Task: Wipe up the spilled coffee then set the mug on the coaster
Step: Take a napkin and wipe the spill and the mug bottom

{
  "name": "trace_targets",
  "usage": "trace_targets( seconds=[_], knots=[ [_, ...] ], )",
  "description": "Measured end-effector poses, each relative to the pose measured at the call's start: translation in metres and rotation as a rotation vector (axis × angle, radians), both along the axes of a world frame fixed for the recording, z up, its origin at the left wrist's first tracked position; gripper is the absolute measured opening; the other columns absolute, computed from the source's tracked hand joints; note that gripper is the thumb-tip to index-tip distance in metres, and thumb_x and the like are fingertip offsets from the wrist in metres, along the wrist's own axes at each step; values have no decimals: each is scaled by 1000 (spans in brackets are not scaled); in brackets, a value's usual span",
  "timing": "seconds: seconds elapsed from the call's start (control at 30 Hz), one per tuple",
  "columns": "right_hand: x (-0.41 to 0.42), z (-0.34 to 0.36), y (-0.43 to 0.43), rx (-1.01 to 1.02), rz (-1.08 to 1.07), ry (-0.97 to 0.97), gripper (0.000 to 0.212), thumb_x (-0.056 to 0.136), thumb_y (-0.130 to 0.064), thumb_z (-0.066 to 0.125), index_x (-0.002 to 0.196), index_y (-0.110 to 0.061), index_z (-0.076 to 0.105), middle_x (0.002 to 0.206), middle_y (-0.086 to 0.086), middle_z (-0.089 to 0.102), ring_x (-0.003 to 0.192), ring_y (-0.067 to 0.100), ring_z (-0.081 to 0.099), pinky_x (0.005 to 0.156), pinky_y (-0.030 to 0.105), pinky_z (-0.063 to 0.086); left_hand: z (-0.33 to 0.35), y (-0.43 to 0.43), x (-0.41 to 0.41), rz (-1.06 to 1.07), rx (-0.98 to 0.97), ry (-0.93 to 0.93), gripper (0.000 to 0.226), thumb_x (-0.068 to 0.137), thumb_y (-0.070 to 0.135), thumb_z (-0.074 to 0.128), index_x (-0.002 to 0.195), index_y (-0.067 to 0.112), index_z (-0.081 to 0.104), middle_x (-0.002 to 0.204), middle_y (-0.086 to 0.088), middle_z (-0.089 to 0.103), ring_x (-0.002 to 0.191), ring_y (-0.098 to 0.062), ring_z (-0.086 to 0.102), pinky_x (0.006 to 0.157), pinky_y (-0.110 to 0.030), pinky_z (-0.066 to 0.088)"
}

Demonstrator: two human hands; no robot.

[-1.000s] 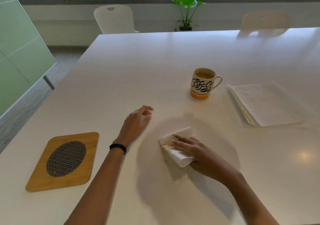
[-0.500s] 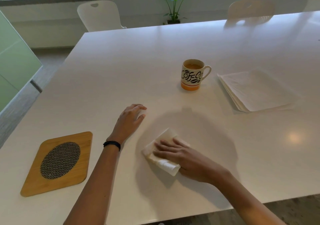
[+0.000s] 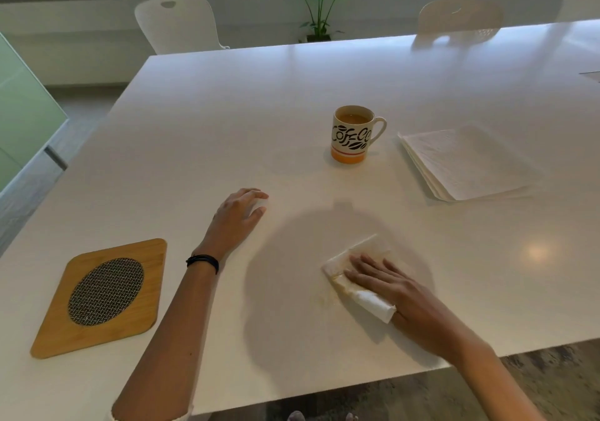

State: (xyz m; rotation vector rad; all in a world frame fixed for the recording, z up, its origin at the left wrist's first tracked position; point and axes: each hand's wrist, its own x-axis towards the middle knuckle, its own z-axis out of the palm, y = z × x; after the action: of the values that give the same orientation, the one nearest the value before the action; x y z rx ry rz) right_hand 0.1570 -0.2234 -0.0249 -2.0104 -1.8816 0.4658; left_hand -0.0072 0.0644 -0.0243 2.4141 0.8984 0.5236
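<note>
My right hand (image 3: 394, 286) presses flat on a folded white napkin (image 3: 360, 294) with brown coffee stains along its near edge. A faint brown smear (image 3: 321, 299) shows on the table just left of the napkin. My left hand (image 3: 238, 214) rests on the table with its fingers loosely curled and nothing in it; a black band is on that wrist. The mug (image 3: 352, 133), white with black lettering and an orange base, stands upright farther back, coffee inside, handle to the right. The wooden coaster (image 3: 100, 297) with a woven oval centre lies at the near left.
A stack of white napkins (image 3: 467, 161) lies right of the mug. The white table (image 3: 227, 112) has its near edge close behind my right wrist. White chairs (image 3: 177, 23) and a potted plant (image 3: 319, 5) stand beyond the far edge, and a glass partition (image 3: 19, 118) at the left.
My right hand has slid the napkin to the right across the table. The left hand has stayed in place. The camera has shifted a little.
</note>
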Motion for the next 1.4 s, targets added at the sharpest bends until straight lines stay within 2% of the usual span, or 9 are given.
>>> trace_targets(
  seconds=[0.2,0.33,0.7,0.9,1.07,1.2,1.27,1.33,1.4],
  knots=[
    [-39,-4,0,-20,-27,0,61,96,-13,40,140,-35,4,152,-12,-2,139,-2,-12,108,13,-16,0,-1,0,9,-4,-8,24,90,22,52,113,22,60,128,3,55,121,-18,49,99,-39,40],
    [-62,-2,11,-19,87,27,69,90,-2,42,142,-30,5,152,-10,-2,139,3,-15,108,21,-21,-1,-1,1,11,-12,-14,23,90,22,52,112,23,60,128,3,55,121,-18,49,99,-40,40],
    [-43,2,-5,-23,427,-75,69,87,-6,40,145,-34,17,154,-13,9,140,-4,-3,117,29,-2,1,-3,0,9,-23,-6,24,91,24,51,113,24,60,129,4,55,122,-17,48,100,-38,38],
    [-6,0,-29,56,210,-118,62,78,-19,31,139,-31,32,148,-7,28,139,-5,7,112,47,10,0,-1,-2,-4,-36,6,25,91,25,49,114,24,59,129,4,54,122,-18,48,102,-43,39],
    [12,1,-39,145,-63,316,55,86,-24,44,137,-42,33,149,-18,28,140,7,24,117,43,15,0,-1,-1,-4,-31,7,25,91,24,50,114,24,59,130,3,54,122,-18,48,101,-41,39],
    [17,8,-35,287,-322,628,76,82,20,36,135,-35,42,148,-1,38,138,21,32,108,57,31,0,-1,-1,-8,-25,4,24,91,24,50,114,24,59,130,3,54,122,-18,48,101,-40,39],
    [10,11,-30,261,-367,671,81,85,22,34,132,-44,42,143,3,44,129,27,44,99,59,42,0,-1,-1,-11,-25,3,25,91,24,50,114,24,59,129,3,54,122,-18,48,101,-40,39],
    [0,10,-24,147,-386,606,73,92,8,37,129,-55,36,146,3,40,128,25,45,100,56,42,-1,-1,-1,-12,-26,4,25,91,24,51,114,24,59,129,3,54,121,-19,49,101,-41,40],
    [-12,7,-23,63,-330,356,52,97,-16,35,135,-49,24,152,-13,20,141,3,16,116,42,20,-1,0,0,-4,-29,8,25,91,25,51,114,24,59,130,3,54,122,-19,48,101,-44,40]
  ],
)
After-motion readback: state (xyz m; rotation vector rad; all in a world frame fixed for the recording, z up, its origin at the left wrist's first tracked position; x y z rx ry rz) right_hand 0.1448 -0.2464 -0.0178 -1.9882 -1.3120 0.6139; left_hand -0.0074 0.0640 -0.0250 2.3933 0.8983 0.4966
